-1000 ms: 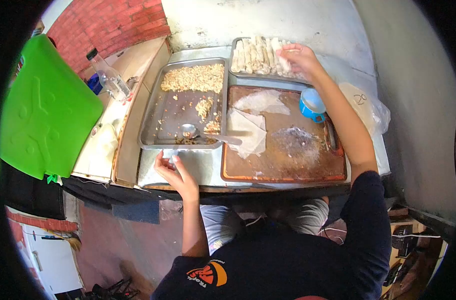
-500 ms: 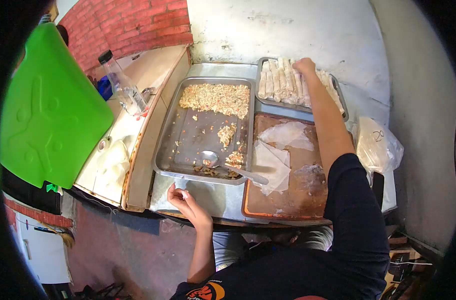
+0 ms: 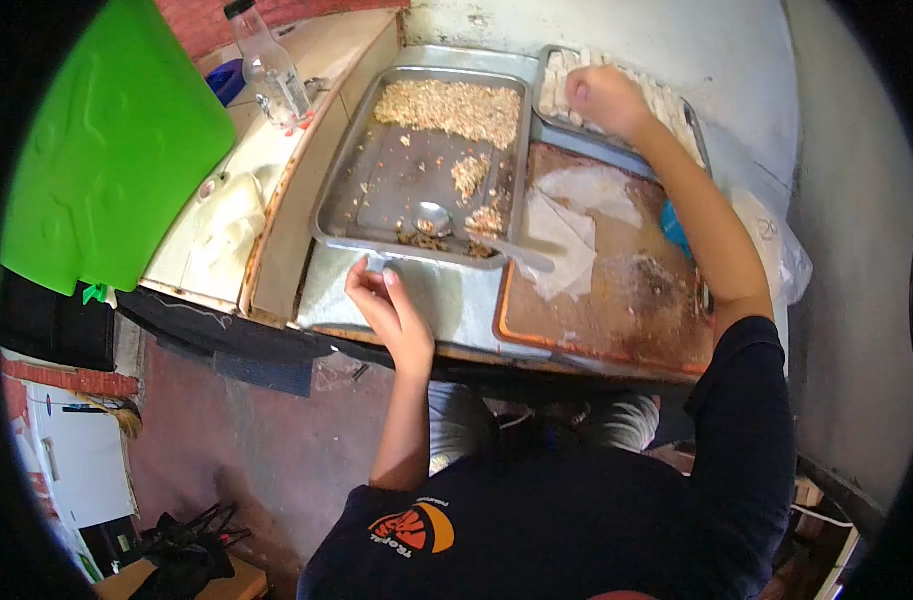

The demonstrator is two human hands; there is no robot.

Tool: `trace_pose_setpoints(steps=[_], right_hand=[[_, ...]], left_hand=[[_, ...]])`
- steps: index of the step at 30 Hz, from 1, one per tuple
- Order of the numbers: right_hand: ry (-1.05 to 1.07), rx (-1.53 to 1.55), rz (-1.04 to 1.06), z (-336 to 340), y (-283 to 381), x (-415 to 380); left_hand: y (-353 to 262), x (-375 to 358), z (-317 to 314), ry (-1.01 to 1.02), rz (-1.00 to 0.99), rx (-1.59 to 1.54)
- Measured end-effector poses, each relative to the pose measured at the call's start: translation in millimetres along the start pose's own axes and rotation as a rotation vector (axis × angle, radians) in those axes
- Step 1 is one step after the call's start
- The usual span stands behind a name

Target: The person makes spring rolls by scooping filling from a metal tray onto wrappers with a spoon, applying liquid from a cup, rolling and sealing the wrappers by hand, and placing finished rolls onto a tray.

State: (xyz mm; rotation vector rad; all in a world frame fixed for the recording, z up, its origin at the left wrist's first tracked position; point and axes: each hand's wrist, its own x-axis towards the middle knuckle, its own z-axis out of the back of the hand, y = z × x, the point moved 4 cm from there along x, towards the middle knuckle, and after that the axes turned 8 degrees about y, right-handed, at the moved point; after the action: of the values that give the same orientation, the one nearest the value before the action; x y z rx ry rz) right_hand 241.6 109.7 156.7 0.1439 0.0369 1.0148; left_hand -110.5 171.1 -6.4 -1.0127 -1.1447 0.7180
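My right hand (image 3: 609, 98) is above the left part of a metal tray (image 3: 699, 140) of pale wrapped rolls (image 3: 667, 100). Its fingers are curled, and no roll shows in them. At the front edge of a larger metal tray (image 3: 327, 195), my left hand (image 3: 392, 312) is raised with thumb and fingers apart, holding nothing. Chopped filling (image 3: 447, 110) covers the far part of that tray, with small heaps nearer. A spoon (image 3: 507, 250) rests across its near right rim. Thin wrapper sheets (image 3: 562, 245) lie on the brown board (image 3: 617, 310) between my hands.
To the left, a ledge (image 3: 312, 165) holds a glass bottle (image 3: 272, 70) and a crumpled plastic bag (image 3: 232, 215). A large green plastic panel (image 3: 107, 150) stands farther left. Something blue (image 3: 674, 225) shows behind my right forearm, and a clear plastic bag (image 3: 792, 265) sits near the right wall.
My right hand has lifted off the rolls and drawn back toward me. The camera view has tilted down, so the table appears higher. My left hand stays in nearly the same pose.
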Motion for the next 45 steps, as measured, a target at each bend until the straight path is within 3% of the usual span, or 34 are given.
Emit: trace_pose_setpoints(steps=[3, 6, 9, 19, 24, 27, 33, 37, 40, 43, 45], right_hand=[[0.319, -0.052, 0.254, -43.1, 5.0, -43.2], [0.482, 0.079, 0.202, -84.0, -5.7, -74.5], [0.268, 0.309, 0.146, -108.0, -8.4, -96.6], [0.238, 0.629, 0.087, -116.3, -3.9, -107.6], [0.122, 1.381, -0.077, -106.2, -25.6, -150.2], [0.056, 1.516, -0.104, -100.4, -34.0, -199.6], [-0.163, 0.816, -0.014, -128.9, -69.8, -252.8], [-0.149, 0.543, -0.05, -110.4, -54.3, -265.6], [-0.311, 0.31, -0.048, -99.2, -42.2, -277.0], [-0.24, 0.111, -0.141, -70.6, -28.4, -277.0], [-0.279, 0.19, -0.007, -63.7, -28.3, -253.4]], left_hand=[[-1.8, 0.8, -0.2, 0.011, -0.007, -0.007], [-4.8, 0.5, -2.0, 0.034, -0.027, 0.015], [-6.0, -0.8, -3.6, 0.05, -0.051, 0.022], [4.3, 2.7, -4.0, 0.005, -0.175, 0.147], [6.2, 2.2, -4.3, 0.0, -0.21, 0.193], [7.8, 2.3, -5.1, 0.015, -0.202, 0.196], [1.8, 2.2, -5.0, 0.051, -0.136, 0.214], [4.1, 2.7, -6.2, 0.019, -0.205, 0.205], [0.9, 1.6, -5.5, 0.025, -0.189, 0.224], [3.0, 2.9, -5.6, 0.018, -0.186, 0.245], [1.7, 1.8, -6.6, 0.028, -0.163, 0.227]])
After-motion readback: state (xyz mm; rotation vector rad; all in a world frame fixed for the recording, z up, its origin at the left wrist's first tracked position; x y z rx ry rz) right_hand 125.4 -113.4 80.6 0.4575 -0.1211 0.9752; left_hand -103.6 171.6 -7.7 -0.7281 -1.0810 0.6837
